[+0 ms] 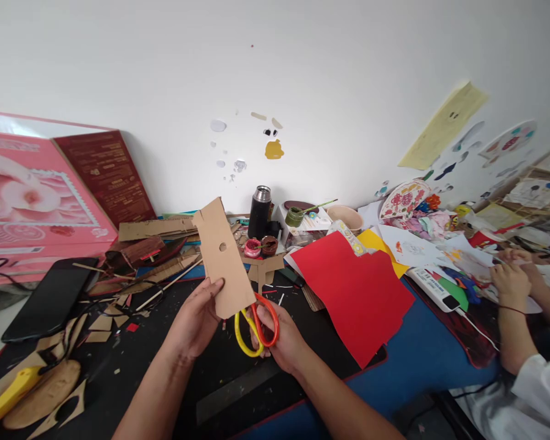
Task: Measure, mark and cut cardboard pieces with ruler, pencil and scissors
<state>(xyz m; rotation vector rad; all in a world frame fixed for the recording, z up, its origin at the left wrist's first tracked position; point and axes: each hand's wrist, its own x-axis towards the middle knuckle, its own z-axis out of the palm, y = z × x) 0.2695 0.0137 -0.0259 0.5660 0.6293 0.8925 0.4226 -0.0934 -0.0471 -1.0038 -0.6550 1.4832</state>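
My left hand (200,315) pinches the lower left edge of a piece of cardboard (223,269), holding it tilted above the black mat. A small round hole shows near the middle of this piece. In my right hand (286,336) is a pair of scissors (271,330) with one red and one yellow handle loop. The scissors touch or lie behind the cardboard's lower right corner, and their blades are hidden. Beneath my hands, a transparent ruler (238,394) lies on the mat.
Cardboard scraps (101,322) and a dark tablet (46,299) lie left. Behind stand a black thermos (260,214) and paint jars (269,245). Red paper (352,293) and a white power strip (433,290) are right. A co-worker's hands (511,278) are at far right.
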